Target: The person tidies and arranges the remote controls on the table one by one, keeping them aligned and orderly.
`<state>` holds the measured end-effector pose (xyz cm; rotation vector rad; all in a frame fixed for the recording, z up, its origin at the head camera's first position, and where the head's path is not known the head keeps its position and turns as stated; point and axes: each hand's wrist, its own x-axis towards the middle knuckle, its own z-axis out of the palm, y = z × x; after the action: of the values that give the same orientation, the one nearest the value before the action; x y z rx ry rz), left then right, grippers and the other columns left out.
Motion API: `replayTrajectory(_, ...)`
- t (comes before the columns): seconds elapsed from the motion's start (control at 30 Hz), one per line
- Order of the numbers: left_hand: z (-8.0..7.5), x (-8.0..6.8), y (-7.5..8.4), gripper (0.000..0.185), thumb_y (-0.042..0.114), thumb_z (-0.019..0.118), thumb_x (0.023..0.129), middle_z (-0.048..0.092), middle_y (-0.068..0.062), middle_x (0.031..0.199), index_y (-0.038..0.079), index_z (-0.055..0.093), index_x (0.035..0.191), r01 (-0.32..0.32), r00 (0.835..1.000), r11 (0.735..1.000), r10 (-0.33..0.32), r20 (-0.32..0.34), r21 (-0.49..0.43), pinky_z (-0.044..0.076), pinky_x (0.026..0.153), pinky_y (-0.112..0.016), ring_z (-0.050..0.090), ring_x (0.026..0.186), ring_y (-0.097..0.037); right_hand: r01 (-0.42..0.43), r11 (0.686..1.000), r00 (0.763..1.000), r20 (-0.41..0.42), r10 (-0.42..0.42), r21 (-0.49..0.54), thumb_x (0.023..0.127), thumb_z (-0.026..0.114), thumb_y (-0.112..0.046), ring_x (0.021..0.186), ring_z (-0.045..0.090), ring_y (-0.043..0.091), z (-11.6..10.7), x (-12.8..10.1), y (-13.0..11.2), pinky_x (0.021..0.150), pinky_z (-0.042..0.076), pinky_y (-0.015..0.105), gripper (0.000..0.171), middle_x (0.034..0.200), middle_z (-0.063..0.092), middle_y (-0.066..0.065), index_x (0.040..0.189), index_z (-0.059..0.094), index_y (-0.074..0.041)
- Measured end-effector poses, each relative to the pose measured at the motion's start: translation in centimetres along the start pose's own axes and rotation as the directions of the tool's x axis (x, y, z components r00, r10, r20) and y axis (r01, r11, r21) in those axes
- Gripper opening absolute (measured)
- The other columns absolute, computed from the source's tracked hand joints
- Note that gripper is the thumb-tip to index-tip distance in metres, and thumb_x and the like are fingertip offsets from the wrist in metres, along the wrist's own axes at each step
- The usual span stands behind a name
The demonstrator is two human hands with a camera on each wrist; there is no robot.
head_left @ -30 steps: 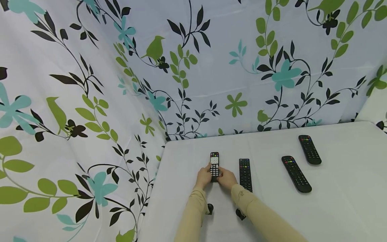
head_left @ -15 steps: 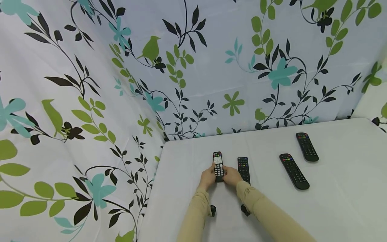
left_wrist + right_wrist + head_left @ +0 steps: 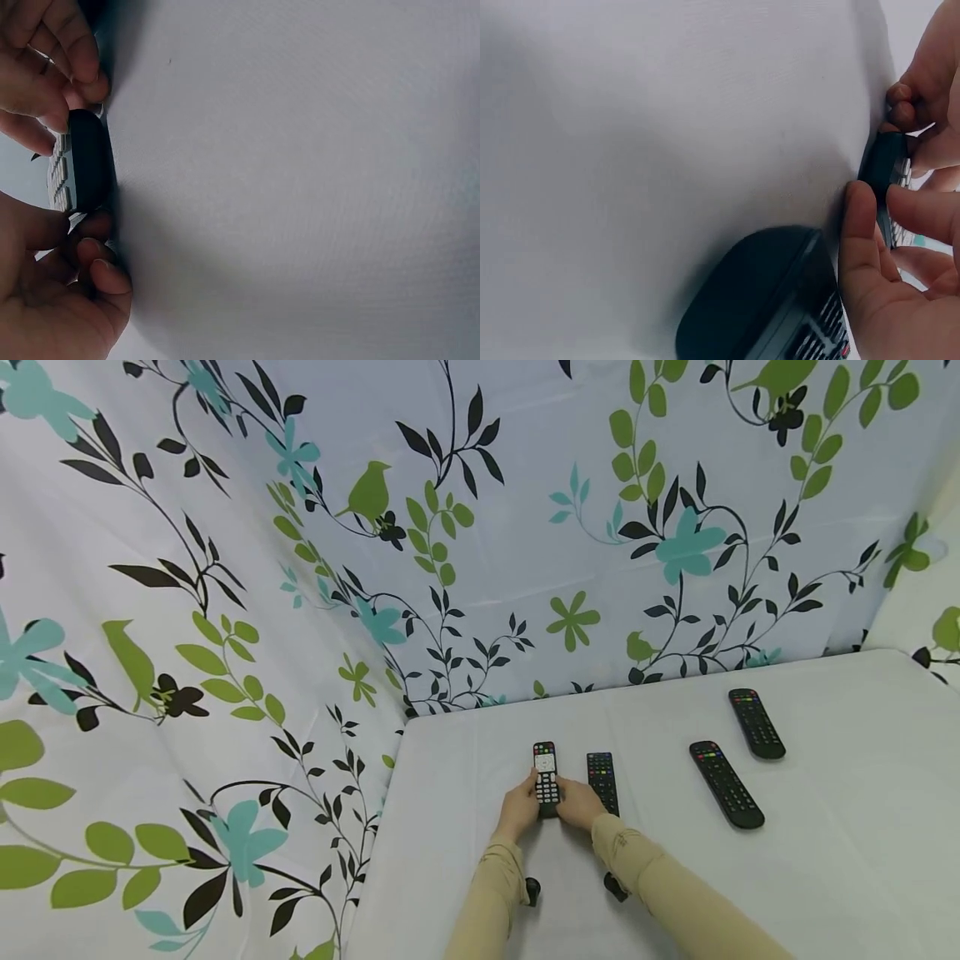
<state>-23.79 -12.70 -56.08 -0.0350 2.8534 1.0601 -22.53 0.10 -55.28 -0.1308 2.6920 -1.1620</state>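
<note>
A slim black remote control (image 3: 546, 777) with white number keys lies between my two hands, its coloured keys pointing away from me. My left hand (image 3: 519, 806) pinches its left edge with thumb and fingers. On the opposite edge my right hand (image 3: 579, 803) pinches it likewise. The left wrist view shows the near end of this remote (image 3: 90, 161) very low over the white cloth; whether it touches cannot be told. Just right of my right hand lies a second black remote (image 3: 602, 781), partly covered by my right hand and sleeve. Its rounded end (image 3: 757, 292) is close in the right wrist view.
Farther right on the white-covered table (image 3: 645, 893), a black remote (image 3: 726, 785) lies slanted. Behind it is another black remote (image 3: 757, 723), slanted the same way. A leaf-patterned curtain (image 3: 480, 568) borders the table's back and left sides.
Both hands have slid the white-keyed remote rightward, closer to the second remote. The other remotes keep their places on the table. The head view has shifted slightly.
</note>
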Motion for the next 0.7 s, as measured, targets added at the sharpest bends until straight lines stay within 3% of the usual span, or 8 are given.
replayTrajectory(0.1, -0.2, 0.0, 0.2, 0.042, 0.012, 0.039, 0.096, 0.054, -0.015, 0.133, 0.009, 0.045, 0.138, -0.021, 1.0, 1.0, 0.021, -0.003, 0.007, 0.046, 0.095, -0.045, 0.054, 0.121, -0.032, 0.045, 0.999, 0.999, 0.011, -0.045, 0.011, 0.08, 0.059, -0.004, 0.08, 0.059, 0.028, -0.5, -0.1, 0.1, 0.071, 0.048, 0.037, 0.057, 0.094, 0.064, 0.019, 0.134, 0.044, 0.006)
replayTrajectory(0.17, -0.5, -0.1, 0.4, 0.043, 0.012, 0.038, 0.096, 0.055, -0.018, 0.132, 0.006, 0.043, 0.139, -0.041, 0.999, 0.999, 0.041, -0.023, 0.021, 0.046, 0.096, -0.045, 0.054, 0.12, -0.033, 0.084, 0.996, 0.996, 0.008, -0.084, 0.039, 0.083, 0.06, -0.008, 0.072, 0.052, 0.021, -1.3, -0.3, 0.2, 0.062, 0.044, 0.032, 0.057, 0.088, 0.061, 0.014, 0.136, 0.043, 0.004)
replayTrajectory(0.33, -1.1, -0.9, 1.9, 0.043, 0.011, 0.04, 0.096, 0.058, -0.023, 0.125, 0.001, 0.042, 0.138, -0.074, 0.992, 0.997, 0.074, -0.1, 0.01, 0.045, 0.096, -0.047, 0.056, 0.116, -0.036, 0.166, 0.98, 0.984, -0.084, -0.157, 0.109, 0.09, 0.058, -0.015, 0.087, 0.059, 0.021, -4.4, -1.3, 1.3, 0.071, 0.05, 0.035, 0.051, 0.105, 0.06, 0.015, 0.137, 0.044, -0.001)
replayTrajectory(0.4, -1.2, -1.5, 2.6, 0.042, 0.01, 0.042, 0.096, 0.059, -0.023, 0.122, 0.0, 0.044, 0.136, -0.11, 0.986, 0.994, 0.111, -0.124, 0.015, 0.046, 0.095, -0.047, 0.057, 0.113, -0.035, 0.178, 0.978, 0.977, -0.139, -0.163, 0.107, 0.091, 0.057, -0.015, 0.088, 0.059, 0.022, -5.5, -1.8, 2.1, 0.073, 0.05, 0.036, 0.048, 0.105, 0.059, 0.015, 0.135, 0.045, 0.0)
replayTrajectory(0.57, -0.2, -4.1, 3.9, 0.04, 0.008, 0.042, 0.096, 0.061, -0.019, 0.122, 0.003, 0.046, 0.135, -0.162, 0.976, 0.986, 0.164, -0.141, 0.03, 0.049, 0.092, -0.042, 0.06, 0.111, -0.03, 0.096, 0.99, 0.98, -0.183, -0.076, 0.105, 0.092, 0.055, -0.016, 0.09, 0.06, 0.024, -6.9, -3.8, 3.9, 0.072, 0.051, 0.036, 0.045, 0.102, 0.058, 0.015, 0.132, 0.046, 0.003)
replayTrajectory(0.7, 1.6, -6.2, 4.4, 0.038, 0.009, 0.043, 0.096, 0.061, -0.017, 0.124, 0.004, 0.048, 0.134, -0.149, 0.985, 0.989, 0.148, -0.091, -0.006, 0.049, 0.092, -0.041, 0.061, 0.111, -0.029, 0.008, 0.991, 0.989, -0.15, 0.013, 0.137, 0.091, 0.056, -0.016, 0.087, 0.06, 0.023, -6.4, -5.9, 5.4, 0.066, 0.049, 0.031, 0.046, 0.098, 0.058, 0.016, 0.129, 0.046, 0.007)
